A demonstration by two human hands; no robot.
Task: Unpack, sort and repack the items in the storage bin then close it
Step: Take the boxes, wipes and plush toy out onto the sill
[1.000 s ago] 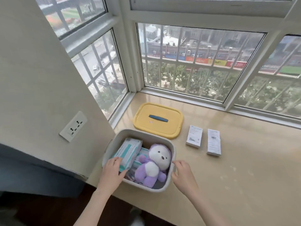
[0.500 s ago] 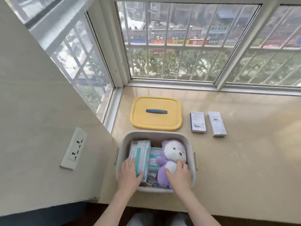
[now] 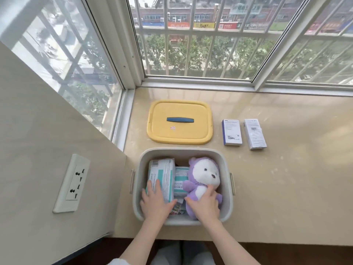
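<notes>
Unpacking is judged under way. In the open storage bin (image 3: pixel 183 151) on the windowsill (image 3: pixel 286 178), the purple plush toy (image 3: pixel 203 173) is gripped by the right hand (image 3: pixel 204 204); the left hand (image 3: pixel 155 202) is laid flat on the teal pack (image 3: pixel 162 173). A lift clear of the bin's rim is required next.

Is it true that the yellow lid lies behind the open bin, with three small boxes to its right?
Not quite. The head view shows two, a blue-edged box and a white box, right of the yellow lid behind the open bin.
</notes>
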